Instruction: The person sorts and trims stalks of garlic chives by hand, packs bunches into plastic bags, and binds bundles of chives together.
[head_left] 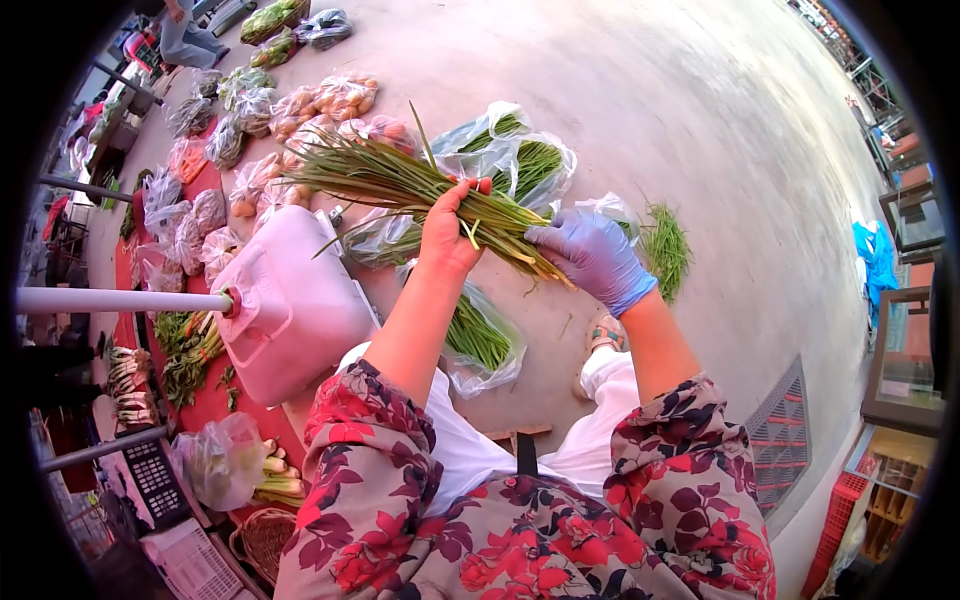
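A long bunch of garlic chives (370,178) lies across the middle of the view, leaf tips to the upper left and pale stalk ends to the lower right. My bare left hand (448,235) is wrapped round its middle. At the stalk ends, my right hand (597,258), in a bluish-purple glove, has its fingers pinched on the stalks; the fingertips are partly hidden. Beyond the hands lies a clear plastic bag of chives (538,168). Another bag of chives (480,332) is below my left hand. Loose chives (665,250) lie on the floor right of the glove.
Left of my arm stands a pinkish plastic jug (285,310) with a pole (120,300) in its neck. Bagged vegetables (345,95) cover the floor and red cloth behind it. A floor grate (782,430) is at right. A person's legs (188,42) show at upper left.
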